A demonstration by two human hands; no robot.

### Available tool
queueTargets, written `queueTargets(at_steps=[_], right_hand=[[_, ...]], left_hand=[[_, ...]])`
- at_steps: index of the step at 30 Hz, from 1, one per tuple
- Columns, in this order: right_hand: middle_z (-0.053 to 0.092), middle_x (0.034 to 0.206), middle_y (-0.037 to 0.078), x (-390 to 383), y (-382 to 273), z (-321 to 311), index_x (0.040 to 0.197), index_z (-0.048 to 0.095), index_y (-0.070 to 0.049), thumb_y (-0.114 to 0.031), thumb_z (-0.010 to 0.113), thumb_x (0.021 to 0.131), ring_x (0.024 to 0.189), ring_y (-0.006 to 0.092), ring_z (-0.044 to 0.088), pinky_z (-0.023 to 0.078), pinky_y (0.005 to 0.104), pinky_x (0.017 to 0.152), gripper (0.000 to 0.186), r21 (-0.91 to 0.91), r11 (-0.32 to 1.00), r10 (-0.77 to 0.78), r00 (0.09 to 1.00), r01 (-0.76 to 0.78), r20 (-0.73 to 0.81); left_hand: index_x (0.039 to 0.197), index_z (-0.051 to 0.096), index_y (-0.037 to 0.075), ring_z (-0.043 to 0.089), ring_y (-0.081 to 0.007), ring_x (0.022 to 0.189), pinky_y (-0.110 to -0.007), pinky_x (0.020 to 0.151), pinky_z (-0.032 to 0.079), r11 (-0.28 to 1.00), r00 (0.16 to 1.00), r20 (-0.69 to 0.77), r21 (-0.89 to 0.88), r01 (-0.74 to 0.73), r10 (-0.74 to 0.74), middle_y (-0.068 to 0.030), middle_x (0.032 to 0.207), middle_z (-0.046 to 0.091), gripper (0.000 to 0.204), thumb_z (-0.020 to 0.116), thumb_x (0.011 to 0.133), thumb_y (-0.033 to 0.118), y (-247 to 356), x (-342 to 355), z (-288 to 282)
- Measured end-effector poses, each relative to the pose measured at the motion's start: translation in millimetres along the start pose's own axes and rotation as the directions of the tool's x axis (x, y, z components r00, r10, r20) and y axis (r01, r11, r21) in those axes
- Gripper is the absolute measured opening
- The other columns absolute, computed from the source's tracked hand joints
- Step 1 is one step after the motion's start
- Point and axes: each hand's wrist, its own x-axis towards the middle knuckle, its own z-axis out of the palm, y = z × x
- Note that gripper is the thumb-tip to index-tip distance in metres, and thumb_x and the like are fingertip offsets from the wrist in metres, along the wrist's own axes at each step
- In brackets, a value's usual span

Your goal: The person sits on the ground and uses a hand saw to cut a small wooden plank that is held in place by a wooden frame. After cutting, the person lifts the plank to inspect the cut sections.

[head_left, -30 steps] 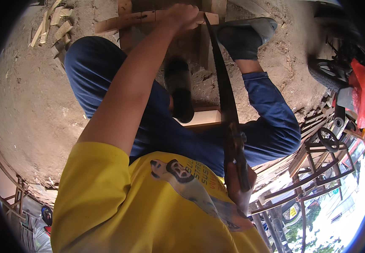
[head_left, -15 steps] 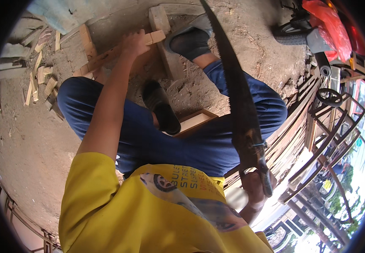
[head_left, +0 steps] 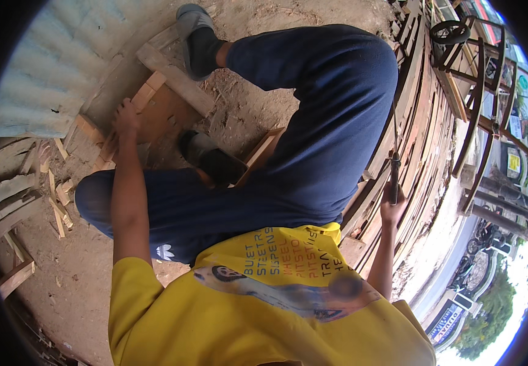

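My right hand, out to the right beyond my knee, is closed round the grip of a handsaw. The saw points away from me, and its blade is turned edge-on, so it looks like a thin line beside my raised leg. My left hand is stretched forward to the far left, its fingers wrapped over a pale wooden strip. That strip slants along a wider brown board. Beyond its far end a thick timber lies on the ground, near my sandalled foot.
Several wood offcuts are scattered on the dirt at left, near a corrugated sheet. Long planks are stacked at right, by a wooden frame and a small wheel. A wooden box edge shows beside my other foot.
The saw has swung from in front of my lap out to the right, its blade turning edge-on. My left hand has slid nearer along the strip. My right leg now reaches further forward.
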Motion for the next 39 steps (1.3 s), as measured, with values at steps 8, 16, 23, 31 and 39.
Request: queueTargets(at_steps=[8, 16, 23, 31, 39], right_hand=[[0.055, 0.057, 0.011, -79.9, 85.4, 64.0, 0.076, 0.059, -0.003, -0.013, 0.062, 0.085, 0.046, 0.0151, 0.052, 0.041, 0.0329, 0.045, 0.014, -0.098, 0.995, -0.013, 0.99, 0.027, 0.14], [0.061, 0.064, 0.018, -81.0, 89.5, 49.5, 0.086, 0.064, -0.001, -0.012, 0.062, 0.084, 0.053, 0.0279, 0.062, 0.047, 0.0372, 0.05, 0.011, -0.108, 0.994, 0.007, 0.978, 0.015, 0.207], [0.063, 0.082, 0.02, -34.5, 100.8, 17.5, 0.106, 0.061, -0.005, -0.011, 0.063, 0.08, 0.074, 0.0338, 0.063, 0.049, 0.0407, 0.066, 0.027, -0.341, 0.94, 0.166, 0.86, 0.01, 0.483], [0.061, 0.096, 0.021, -16.0, 154.5, 35.5, 0.109, 0.059, -0.002, -0.01, 0.064, 0.076, 0.092, 0.037, 0.058, 0.046, 0.0438, 0.082, 0.034, -0.302, 0.952, 0.102, 0.882, 0.047, 0.46], [0.055, 0.118, 0.023, -11.8, 217.5, 71.7, 0.113, 0.057, -0.001, -0.012, 0.069, 0.073, 0.114, 0.0402, 0.049, 0.04, 0.045, 0.098, 0.043, -0.143, 0.909, -0.163, 0.648, 0.392, 0.744]], left_hand=[[0.114, 0.049, 0.009, 0.057, -0.035, 0.11, -0.047, 0.092, 0.047, 1.0, 1.0, -0.005, 0.001, -0.029, 0.029, -0.0176, 0.115, 0.059, 0.042, 0.068, 0.08, 0.026, -9.2, 3.8, -9.3], [0.114, 0.052, 0.01, 0.059, -0.0364, 0.107, -0.047, 0.09, 0.048, 0.993, 0.998, 0.021, -0.109, -0.053, 0.056, -0.0188, 0.113, 0.063, 0.049, 0.068, 0.077, 0.037, -8.0, 12.8, -9.3], [0.117, 0.05, 0.004, 0.058, -0.0365, 0.109, -0.046, 0.091, 0.047, 0.993, 0.986, 0.119, 0.027, -0.119, 0.115, -0.0209, 0.114, 0.061, 0.055, 0.07, 0.074, 0.033, 6.8, 27.1, -9.2], [0.115, 0.052, 0.0, 0.057, -0.04, 0.109, -0.046, 0.09, 0.046, 0.99, 0.994, 0.039, -0.095, -0.1, 0.104, -0.0246, 0.114, 0.06, 0.054, 0.07, 0.076, 0.032, 5.0, 65.3, 14.5], [0.11, 0.058, 0.003, 0.06, -0.0391, 0.103, -0.047, 0.086, 0.046, 0.987, 0.983, -0.102, -0.031, -0.155, 0.151, -0.0244, 0.104, 0.064, 0.048, 0.069, 0.074, 0.033, 56.6, 29.4, -53.6]])
